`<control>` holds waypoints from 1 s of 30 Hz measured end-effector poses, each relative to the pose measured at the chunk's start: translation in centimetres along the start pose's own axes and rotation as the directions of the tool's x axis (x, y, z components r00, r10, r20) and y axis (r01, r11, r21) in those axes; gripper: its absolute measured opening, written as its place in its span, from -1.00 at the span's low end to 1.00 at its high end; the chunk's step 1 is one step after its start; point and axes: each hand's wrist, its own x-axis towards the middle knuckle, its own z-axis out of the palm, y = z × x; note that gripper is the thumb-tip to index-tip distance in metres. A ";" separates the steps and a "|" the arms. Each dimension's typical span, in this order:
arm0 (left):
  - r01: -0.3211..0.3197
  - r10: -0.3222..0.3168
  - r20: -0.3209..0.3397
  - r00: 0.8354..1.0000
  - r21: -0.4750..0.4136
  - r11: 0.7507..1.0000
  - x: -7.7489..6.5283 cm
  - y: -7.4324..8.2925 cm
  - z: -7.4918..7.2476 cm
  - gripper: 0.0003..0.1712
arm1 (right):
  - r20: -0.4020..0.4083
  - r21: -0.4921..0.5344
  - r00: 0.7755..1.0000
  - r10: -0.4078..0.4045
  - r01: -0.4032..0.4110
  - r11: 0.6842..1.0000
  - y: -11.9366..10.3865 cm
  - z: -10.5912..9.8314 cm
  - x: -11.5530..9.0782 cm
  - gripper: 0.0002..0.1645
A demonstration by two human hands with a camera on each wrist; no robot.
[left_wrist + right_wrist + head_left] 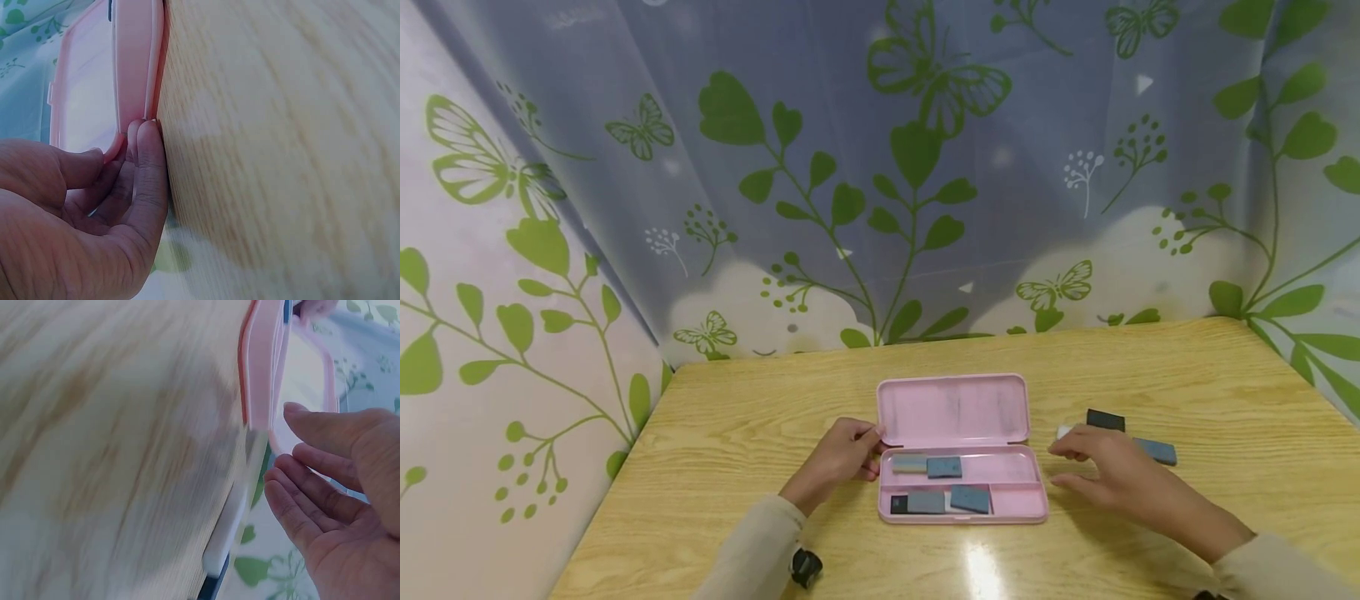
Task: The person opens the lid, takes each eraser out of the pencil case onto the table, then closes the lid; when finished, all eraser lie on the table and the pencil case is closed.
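An opened pink pencil case [1018, 502] lies on the table, its lid tilted back. Several small rectangular, eraser-like blocks are in its two long compartments, among them a blue one [944, 468] and a grey one [926, 502]. At the hinge on the left side, my left hand [844, 454] pinches the lid's corner, thumb on the lid and fingers along the case's side in the left wrist view. My right hand [1123, 479] hovers beside the case's right end, fingers loosely bent with nothing between them. A white block [226, 528] lies below it in the right wrist view.
Right of the case, partly behind my right hand, are a black block [1106, 420] and a blue-grey block [1157, 452]. The wooden table [737, 408] meets a curtain [820, 75] printed with leaves and butterflies at the back and sides.
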 end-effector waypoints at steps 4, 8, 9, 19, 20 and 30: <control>0.001 -0.001 0.001 1.000 -0.012 1.000 0.0 0.0 0.0 -0.66 | 0.025 0.032 0.999 -0.032 0.031 0.999 -1.0 0.8 1.0 -0.71; 0.000 0.000 -0.001 1.000 -0.008 1.000 0.1 -0.1 0.0 -0.66 | 0.024 0.021 0.994 -0.102 0.101 0.995 -1.8 1.6 1.8 -0.73; -0.002 0.002 -0.001 1.000 -0.006 1.000 0.2 -0.1 0.0 -0.66 | 0.027 0.012 0.993 -0.113 0.113 0.994 -2.0 1.8 1.9 -0.74; -0.003 0.003 -0.001 1.000 0.001 1.000 0.2 -0.1 0.0 -0.67 | 0.081 0.025 0.986 -0.147 0.146 0.989 -3.9 3.2 3.2 -0.78; -0.005 0.005 0.002 1.000 0.000 1.000 0.2 -0.1 0.0 -0.67 | 0.089 0.031 0.985 -0.146 0.144 0.989 -4.0 3.3 3.2 -0.78; -0.023 0.023 0.016 1.000 -0.011 1.000 0.3 -0.3 0.0 -0.65 | 0.081 0.048 0.983 -0.166 0.162 0.986 -4.8 4.2 3.6 -0.84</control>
